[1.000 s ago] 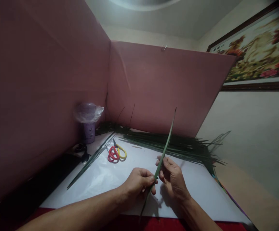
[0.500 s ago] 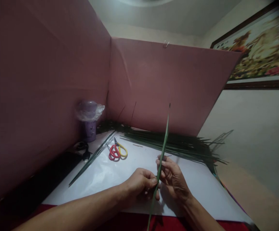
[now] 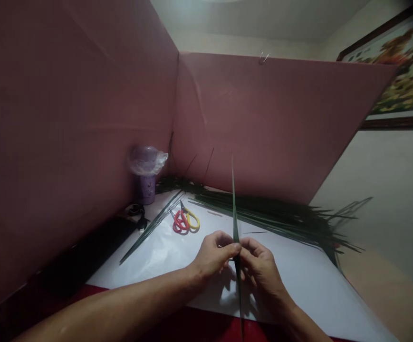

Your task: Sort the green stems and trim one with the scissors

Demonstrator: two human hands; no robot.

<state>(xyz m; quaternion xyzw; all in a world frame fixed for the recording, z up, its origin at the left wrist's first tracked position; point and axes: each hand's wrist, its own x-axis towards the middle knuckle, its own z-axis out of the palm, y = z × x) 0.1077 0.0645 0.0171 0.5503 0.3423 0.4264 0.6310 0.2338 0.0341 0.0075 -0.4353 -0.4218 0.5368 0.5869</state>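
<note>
A long, narrow green leaf (image 3: 235,218) stands nearly upright in front of me, its thin tip pointing up and its other end hanging below my hands. My left hand (image 3: 216,254) pinches it near the middle, thumb laid across the blade. Right beside it, my right hand (image 3: 261,263) has its thumb and fingers closed on the same leaf from the other side. Some of the fingertips are hidden behind the leaf. Both hands are above the white sheet (image 3: 163,251), close to its front edge.
Scissors with red handles (image 3: 180,222) and others with a yellow handle (image 3: 194,221) lie left of centre. Several long leaves (image 3: 270,209) are piled at the back; a smaller bunch (image 3: 149,232) lies left. A purple cup (image 3: 147,187) with clear plastic stands by the pink panel (image 3: 85,118).
The leaf has turned from a slant to nearly vertical. My hands have drawn together on it, the right one coming down beside the left. The view has shifted a little left.
</note>
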